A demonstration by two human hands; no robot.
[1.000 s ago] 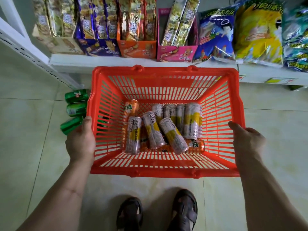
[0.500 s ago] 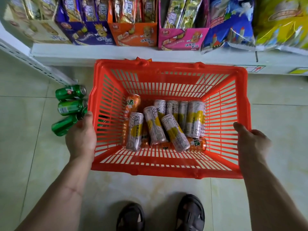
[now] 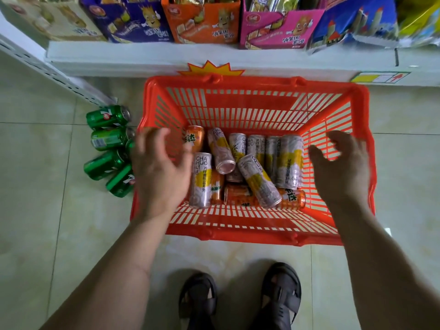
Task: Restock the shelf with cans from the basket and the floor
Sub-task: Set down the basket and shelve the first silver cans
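- Both hands empty, fingers spread: left hand, right hand over basket on floor at shelf.
- Slim cans inside; green cans beside it.
- Step: first pick. Next: grip one can.

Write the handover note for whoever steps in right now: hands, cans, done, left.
Left hand: open, holds nothing, over the basket's left wall.
Right hand: open, holds nothing, over the right wall.
Red basket: on the floor before the shelf, with slim silver-yellow cans and orange cans lying inside.
Green cans: on the floor left of the basket.
Done: no can in hand.
Left: all the cans.
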